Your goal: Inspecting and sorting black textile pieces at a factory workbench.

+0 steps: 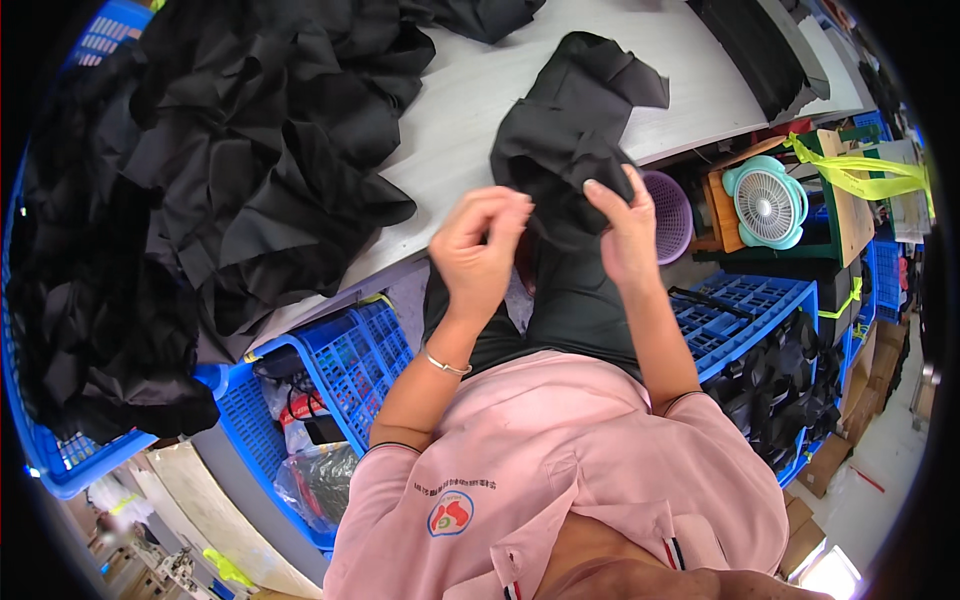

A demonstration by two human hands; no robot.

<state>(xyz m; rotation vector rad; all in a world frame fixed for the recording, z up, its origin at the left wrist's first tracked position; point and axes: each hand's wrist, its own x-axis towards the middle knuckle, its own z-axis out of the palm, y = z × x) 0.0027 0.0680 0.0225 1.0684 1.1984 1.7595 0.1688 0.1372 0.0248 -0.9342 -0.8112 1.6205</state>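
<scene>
A crumpled piece of black fabric [565, 130] hangs over the front edge of the pale table [470, 95], its lower end above my lap. My right hand [627, 235] grips its near right side, thumb on the front and the other fingers partly behind the cloth. Just left of the cloth, my left hand [478, 245] is closed, thumb and fingertips pinched together. Whether a thread or a bit of cloth is between those fingertips is too small to see. A large heap of black fabric [240, 150] covers the table's left part.
Blue baskets [365, 355] stand left of my legs, one holding bagged items. Another blue crate [745, 310] with black pieces is at the right. Beyond my right hand are a purple bin [668, 215] and a turquoise fan [765, 203]. Stacked black material [755, 55] lies at the table's right.
</scene>
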